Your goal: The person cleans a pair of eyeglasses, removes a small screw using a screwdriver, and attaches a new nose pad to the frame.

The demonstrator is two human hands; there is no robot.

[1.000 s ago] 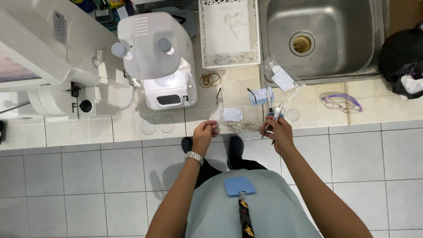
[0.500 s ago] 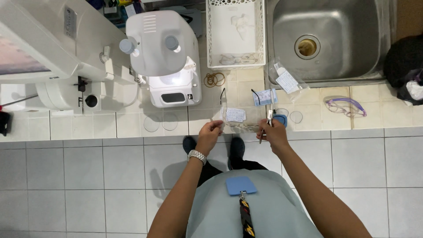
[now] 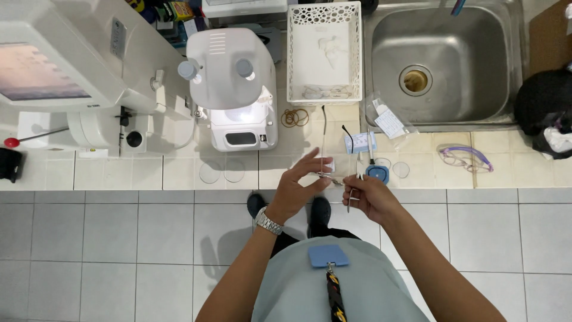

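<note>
The steel sink [image 3: 444, 65] fills the far right of the counter and serves as the landmark. Far to its left stands a large pale machine with a screen [image 3: 53, 77], and between that and the sink sit a white desktop machine with two grey knobs [image 3: 235, 89] and, just left of the sink, a white perforated basket [image 3: 325, 53]. A clear plastic bag [image 3: 387, 122] lies on the sink's front left corner, and purple-rimmed glasses [image 3: 465, 158] lie in front of the sink to the right. Below the sink's left front corner, at the counter edge, the left hand [image 3: 296, 191] pinches a thin metal spectacle frame [image 3: 331, 177] between thumb and fingertips, the other fingers spread loosely. The right hand [image 3: 370, 197], just beside it, is closed around a slim silver tool [image 3: 351, 192]. A small blue object [image 3: 377, 173] rests on the counter touching distance above the right hand.
</note>
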